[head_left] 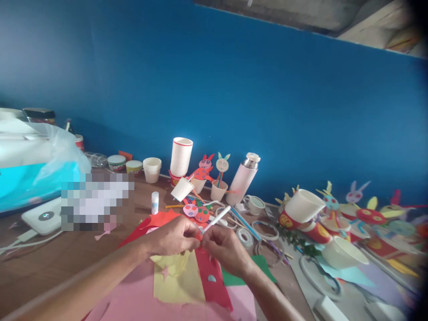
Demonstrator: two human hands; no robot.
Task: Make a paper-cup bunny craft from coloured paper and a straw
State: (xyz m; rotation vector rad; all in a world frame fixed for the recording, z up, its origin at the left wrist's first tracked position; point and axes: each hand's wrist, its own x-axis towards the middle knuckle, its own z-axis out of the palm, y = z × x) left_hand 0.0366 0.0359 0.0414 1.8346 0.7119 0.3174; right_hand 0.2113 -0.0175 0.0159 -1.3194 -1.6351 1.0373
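Observation:
My left hand [179, 235] is closed in a pinch, its fingertips close to those of my right hand [224, 248]. A slim white pen-like stick [219, 217] slants up from my right hand, lying across its curled fingers. A small reddish bit shows between the fingertips of both hands, too small to make out. Beneath them lie pink paper [133, 294], a yellow sheet [179, 281], a red strip [217, 285] and a green piece [257, 269]. Just beyond sit two paper animal faces [197, 211].
A glue stick [154, 203] stands left of the hands. Behind are stacked paper cups [181, 156], cups with paper rabbits [219, 191] and a pink thermos [243, 178]. Tape rolls [245, 237] and more cup figures [329, 218] lie right; a white power bank [43, 216] lies left.

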